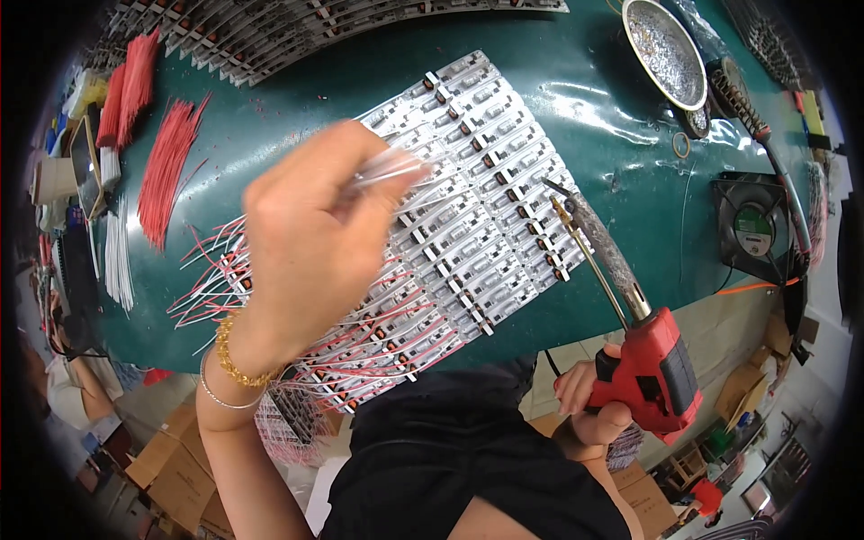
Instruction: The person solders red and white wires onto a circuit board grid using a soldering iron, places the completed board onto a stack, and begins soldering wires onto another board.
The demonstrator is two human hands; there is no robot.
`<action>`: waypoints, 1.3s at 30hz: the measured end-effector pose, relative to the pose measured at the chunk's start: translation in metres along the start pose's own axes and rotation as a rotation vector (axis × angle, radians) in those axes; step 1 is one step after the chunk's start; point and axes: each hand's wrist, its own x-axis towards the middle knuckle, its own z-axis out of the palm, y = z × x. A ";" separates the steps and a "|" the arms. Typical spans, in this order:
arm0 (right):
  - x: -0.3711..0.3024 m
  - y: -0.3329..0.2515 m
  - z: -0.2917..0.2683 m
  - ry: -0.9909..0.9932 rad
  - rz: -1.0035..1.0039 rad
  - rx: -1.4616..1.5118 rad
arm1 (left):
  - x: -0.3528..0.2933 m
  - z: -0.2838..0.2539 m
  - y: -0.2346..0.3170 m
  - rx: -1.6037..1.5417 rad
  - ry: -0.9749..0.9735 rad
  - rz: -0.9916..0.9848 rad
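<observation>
My left hand [310, 220], slightly blurred, is closed in a pinch on a small bunch of white wires [389, 168]. It hovers over a panel of narrow metallic circuit boards [490, 202] set in rows. Red and white wires [378, 337] run from the panel's near-left boards and trail off its edge. In my right hand [583, 400], fingers wrapped round the handle, is a red soldering gun [664, 373]. Its dark iron and thin brass-coloured feed tube point up and left, with the tips over the panel's right part. Whether they touch a board, I cannot tell.
Bundles of red wires [168, 175] and white wires [118, 261] lie on the green table [594, 99] at left. More board panels [270, 40] sit at the far edge. At right are a metal bowl [666, 54] with silvery scraps, a coiled iron holder [738, 94] and a black fan [754, 225].
</observation>
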 end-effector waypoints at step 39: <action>0.001 -0.008 0.003 -0.084 0.041 -0.024 | -0.017 0.048 -0.007 0.138 -0.116 0.174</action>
